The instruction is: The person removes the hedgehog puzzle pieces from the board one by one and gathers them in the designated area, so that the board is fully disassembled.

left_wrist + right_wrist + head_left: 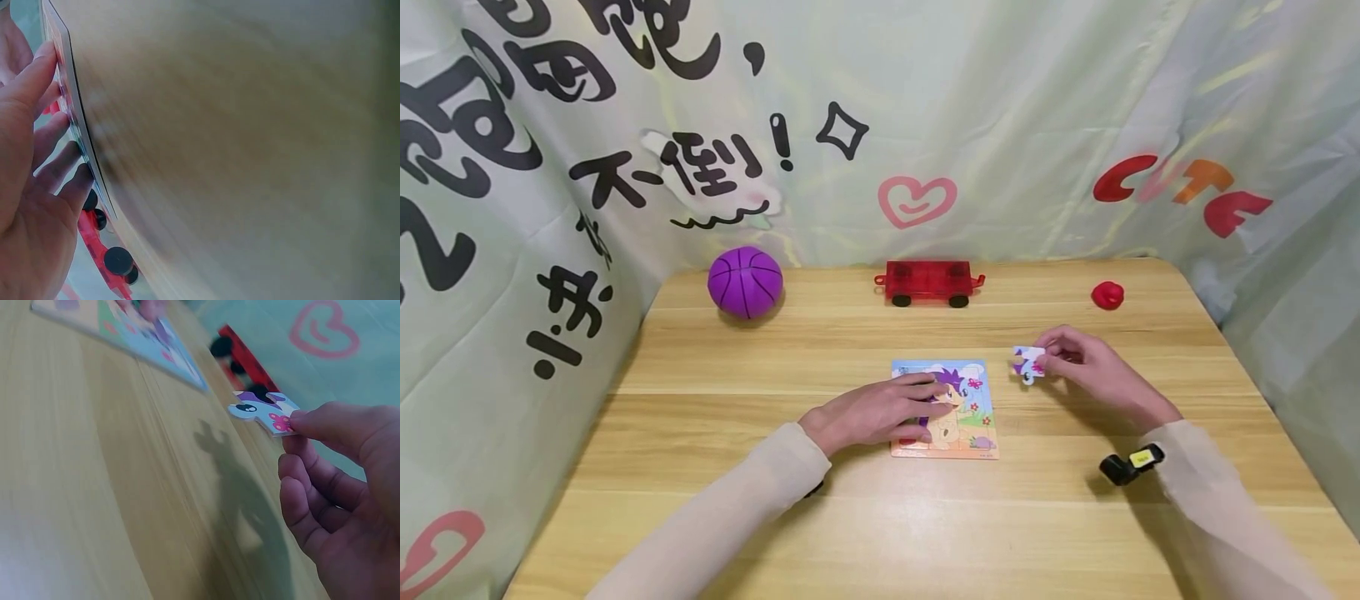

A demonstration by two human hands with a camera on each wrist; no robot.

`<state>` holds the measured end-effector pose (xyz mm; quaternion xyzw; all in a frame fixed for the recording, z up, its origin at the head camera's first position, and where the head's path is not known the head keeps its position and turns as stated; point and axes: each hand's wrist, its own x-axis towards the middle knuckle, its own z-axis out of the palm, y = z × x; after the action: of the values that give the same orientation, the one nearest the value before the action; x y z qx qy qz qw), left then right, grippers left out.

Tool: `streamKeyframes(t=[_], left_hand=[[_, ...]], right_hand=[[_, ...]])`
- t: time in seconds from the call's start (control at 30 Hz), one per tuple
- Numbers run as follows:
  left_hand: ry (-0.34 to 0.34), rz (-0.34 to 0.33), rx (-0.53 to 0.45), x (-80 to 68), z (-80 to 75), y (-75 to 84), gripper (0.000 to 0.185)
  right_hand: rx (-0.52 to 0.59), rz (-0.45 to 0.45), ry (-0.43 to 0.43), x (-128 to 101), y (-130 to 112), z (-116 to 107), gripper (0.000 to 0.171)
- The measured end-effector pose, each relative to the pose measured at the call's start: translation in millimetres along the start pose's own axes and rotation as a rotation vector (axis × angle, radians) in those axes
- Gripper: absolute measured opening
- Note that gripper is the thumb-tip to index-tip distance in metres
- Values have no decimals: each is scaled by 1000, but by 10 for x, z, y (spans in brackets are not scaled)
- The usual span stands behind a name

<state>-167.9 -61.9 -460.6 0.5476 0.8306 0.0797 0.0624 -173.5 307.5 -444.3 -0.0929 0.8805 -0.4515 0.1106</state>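
Note:
A square jigsaw puzzle (981, 421) with a purple-haired cartoon figure lies flat on the table. My left hand (880, 410) rests on its left half with fingers spread and fairly straight, covering part of the picture. In the left wrist view, the fingertips (78, 178) touch the board's surface. To the right of the board, my right hand (1093, 371) pinches a jigsaw piece (1027, 364) between thumb and forefinger, above the tabletop. The right wrist view shows the piece (259, 412) light blue, with an eye, a pink butterfly and some purple on it.
A purple ball (745, 282) sits at the back left of the wooden table (925, 525). The red toy wagon (928, 281) stands at the back middle, and a small red object (1107, 295) at the back right. A printed curtain (1000, 125) hangs behind.

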Motion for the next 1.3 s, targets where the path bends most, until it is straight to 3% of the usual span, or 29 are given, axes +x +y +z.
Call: streamKeyframes(t=[0.2,0.57,0.77,0.93,1.3], left_hand=[[-6,-7,-5,-3,-3,5,56],[-4,6,-23,4,2,-1,55],[2,13,-3,10,8,-1,54],[5,16,17,12,17,2,54],[8,17,-10,-4,17,-3,54]], right_hand=[[-30,-13,52,-143,218,-279,30],[-74,51,59,-272,457,-579,32],[-72,22,70,-242,562,-601,30],[-148,-17,102,-216,614,-576,28],[-253,18,121,-158,601,-532,32]])
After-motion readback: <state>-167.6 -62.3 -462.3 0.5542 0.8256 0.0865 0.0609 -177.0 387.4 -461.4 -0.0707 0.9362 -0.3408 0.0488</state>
